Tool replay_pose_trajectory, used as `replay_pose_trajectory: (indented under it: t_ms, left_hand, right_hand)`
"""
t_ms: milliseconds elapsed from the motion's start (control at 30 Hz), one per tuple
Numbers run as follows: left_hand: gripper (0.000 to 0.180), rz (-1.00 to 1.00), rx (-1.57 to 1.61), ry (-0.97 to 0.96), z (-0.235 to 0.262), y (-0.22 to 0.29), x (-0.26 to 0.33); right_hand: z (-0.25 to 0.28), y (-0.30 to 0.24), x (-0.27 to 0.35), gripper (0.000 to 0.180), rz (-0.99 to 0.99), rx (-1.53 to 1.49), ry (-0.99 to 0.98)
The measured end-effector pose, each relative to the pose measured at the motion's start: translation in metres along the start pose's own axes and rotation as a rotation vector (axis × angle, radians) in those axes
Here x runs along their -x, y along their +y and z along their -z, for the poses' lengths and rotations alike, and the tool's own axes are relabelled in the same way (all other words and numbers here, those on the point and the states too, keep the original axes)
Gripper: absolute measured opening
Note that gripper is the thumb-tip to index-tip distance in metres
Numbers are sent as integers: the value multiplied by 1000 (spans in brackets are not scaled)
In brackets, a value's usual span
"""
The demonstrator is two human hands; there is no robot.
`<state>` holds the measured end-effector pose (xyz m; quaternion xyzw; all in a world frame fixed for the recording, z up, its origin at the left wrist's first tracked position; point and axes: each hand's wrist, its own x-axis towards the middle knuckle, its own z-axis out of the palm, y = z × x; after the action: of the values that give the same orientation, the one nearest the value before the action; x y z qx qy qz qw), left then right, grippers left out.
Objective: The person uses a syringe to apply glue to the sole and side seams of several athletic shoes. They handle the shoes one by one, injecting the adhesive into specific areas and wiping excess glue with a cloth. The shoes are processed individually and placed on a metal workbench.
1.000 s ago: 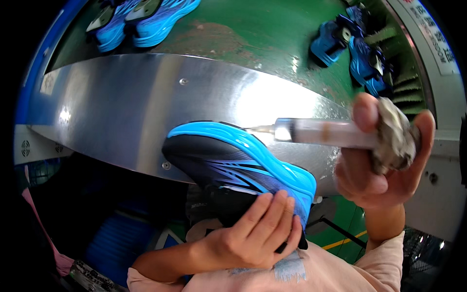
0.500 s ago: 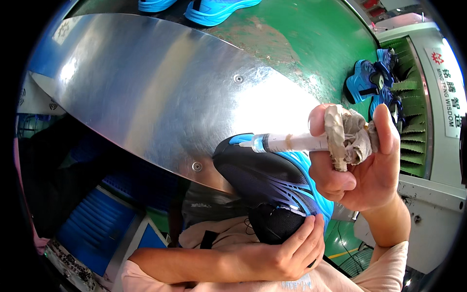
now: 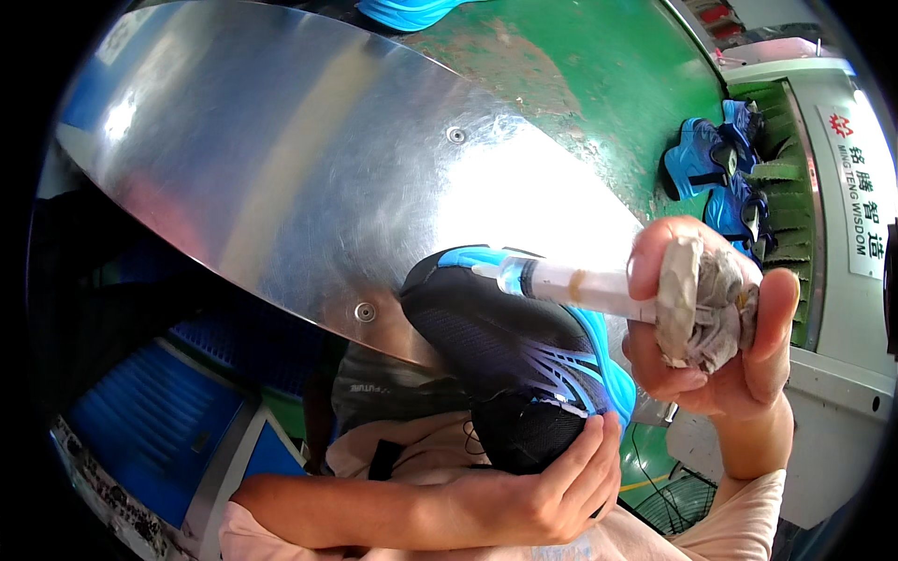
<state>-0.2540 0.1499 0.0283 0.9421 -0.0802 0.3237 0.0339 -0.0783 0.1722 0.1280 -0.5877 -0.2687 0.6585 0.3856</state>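
While left hand point(image 3: 538, 491) grips black-blue shoe point(image 3: 510, 360) (toe up), right hand point(image 3: 716, 341) clasps syringe point(image 3: 571, 280).

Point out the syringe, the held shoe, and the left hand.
syringe point(image 3: 571, 280), head view, on its clear barrel.
black and blue shoe point(image 3: 496, 351), head view, on its black mesh side.
left hand point(image 3: 538, 491), head view, on its back.

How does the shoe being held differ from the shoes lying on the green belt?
The held shoe is gripped by the left hand, its black upper facing the camera; the belt shoes lie loose, untouched, showing mostly blue. A syringe touches only the held shoe. All share bright blue colouring.
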Motion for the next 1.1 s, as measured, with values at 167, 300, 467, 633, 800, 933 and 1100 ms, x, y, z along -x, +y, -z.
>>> replay_pose_trajectory:
  t_ms: [167,300,467,633,800,933,1100]
  left_hand:
    - [29,-18,-1,-19,4,-5,-2]
    - [27,-23,7,-40,11,-13,-9]
    - [22,50,62,-44,2,0,-2]
    - [18,80,105,-57,3,0,-5]
    - [15,79,120,-99,7,-2,-6]
    - [15,103,121,-132,8,2,-8]
    - [15,113,123,-159,12,0,-10]
  right_hand:
    - [7,7,23,91,15,35,69]
    - [11,18,40,97,24,31,115]
    - [16,40,58,93,87,-2,128]
    - [22,66,73,89,177,-105,86]
    - [24,87,83,87,229,-181,65]
    - [27,98,87,87,259,-195,62]
    - [28,107,95,87,270,-213,53]
